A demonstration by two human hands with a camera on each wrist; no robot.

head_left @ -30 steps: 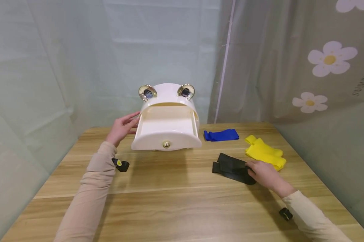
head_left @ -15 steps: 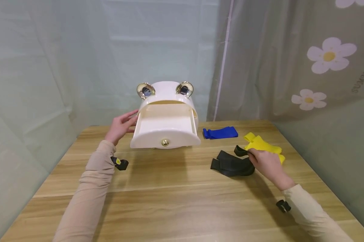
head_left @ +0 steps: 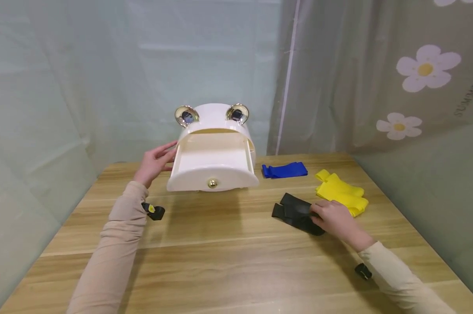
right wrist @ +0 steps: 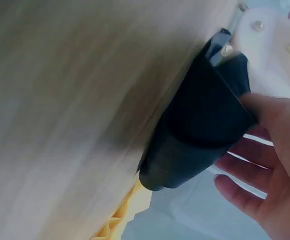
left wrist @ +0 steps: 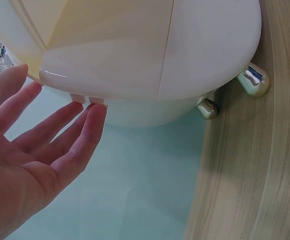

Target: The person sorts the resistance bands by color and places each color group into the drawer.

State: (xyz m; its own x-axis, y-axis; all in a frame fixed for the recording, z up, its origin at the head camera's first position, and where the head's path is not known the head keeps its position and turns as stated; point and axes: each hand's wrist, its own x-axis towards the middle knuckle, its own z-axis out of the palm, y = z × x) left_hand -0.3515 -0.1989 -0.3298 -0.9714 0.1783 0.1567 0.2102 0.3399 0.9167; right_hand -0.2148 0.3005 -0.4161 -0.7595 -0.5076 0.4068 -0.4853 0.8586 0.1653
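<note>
A white frog-shaped box (head_left: 214, 114) with gold-rimmed eyes stands at the back of the table, its drawer (head_left: 213, 178) pulled out toward me. My left hand (head_left: 153, 165) is at the box's left side; in the left wrist view its fingers (left wrist: 87, 130) are spread and slightly bent, fingertips right at the box's edge. On the right, a black folded flat band (head_left: 293, 211) lies on the wood. My right hand (head_left: 334, 218) pinches its right part between thumb and fingers, as the right wrist view shows with the black band (right wrist: 199, 110) partly raised.
Behind the black band lies a blue folded band (head_left: 285, 170), close to the box's right side. A yellow folded band (head_left: 340, 192) lies just beyond my right hand. Curtains (head_left: 205, 52) hang behind the wooden table (head_left: 228, 261).
My right hand raised a loose end of the black band, then brought it down over the rest and moved slightly left. The left hand stays at the box.
</note>
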